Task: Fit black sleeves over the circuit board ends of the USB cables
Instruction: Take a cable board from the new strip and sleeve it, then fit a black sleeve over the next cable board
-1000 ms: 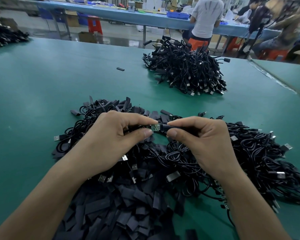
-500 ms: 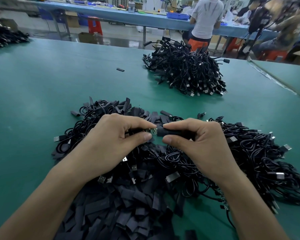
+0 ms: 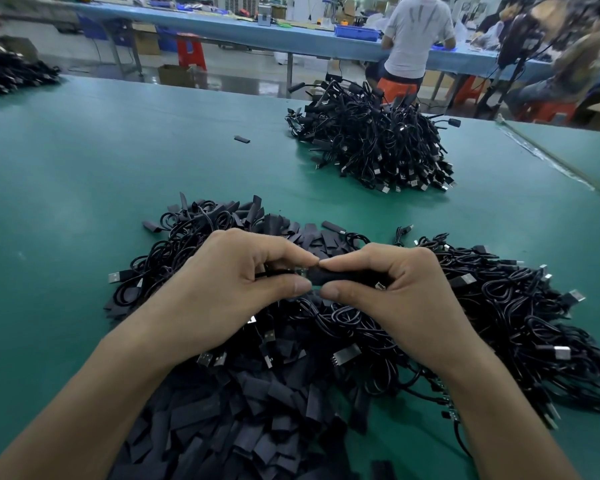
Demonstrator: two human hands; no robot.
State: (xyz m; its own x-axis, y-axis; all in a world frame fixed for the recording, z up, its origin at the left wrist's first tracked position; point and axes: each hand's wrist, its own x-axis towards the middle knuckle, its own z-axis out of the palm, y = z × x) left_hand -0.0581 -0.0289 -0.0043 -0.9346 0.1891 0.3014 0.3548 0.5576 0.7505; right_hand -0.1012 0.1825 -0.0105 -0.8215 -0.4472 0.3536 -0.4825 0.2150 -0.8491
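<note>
Two hands meet at the centre of the frame, above a heap of tangled cables (image 3: pixel 499 323) that spreads to the right edge. The left hand (image 3: pixel 222 282) pinches a USB cable (image 3: pixel 274 271) just behind its circuit board end (image 3: pixel 302 270), forefinger above and thumb below. The right hand (image 3: pixel 395 289) grasps a black sleeve (image 3: pixel 333 276) the same way, fingers curled round it. The fingertips of both hands nearly touch. Only a sliver of green board shows at the sleeve's left mouth, so by my reading the fitting step is well on and the sleeve covers most of the board.

Next, I judge, comes a short, straight push of the sleeve leftward along the cable's line, with the left pinch holding firm so the thin wire does not buckle. Whether the sleeve's far end sits flush I cannot tell, as the right palm hides it. A skewed push could snag the sleeve mouth on the board's edge.

Loose sleeves (image 3: pixel 239 410) lie heaped at lower centre, within easy reach for the following piece. A far pile (image 3: pixel 371 143) of cables sits in the upper middle of the green table (image 3: pixel 84 168), probably finished ones, and a stray sleeve (image 3: pixel 242 139) lies to its left.
</note>
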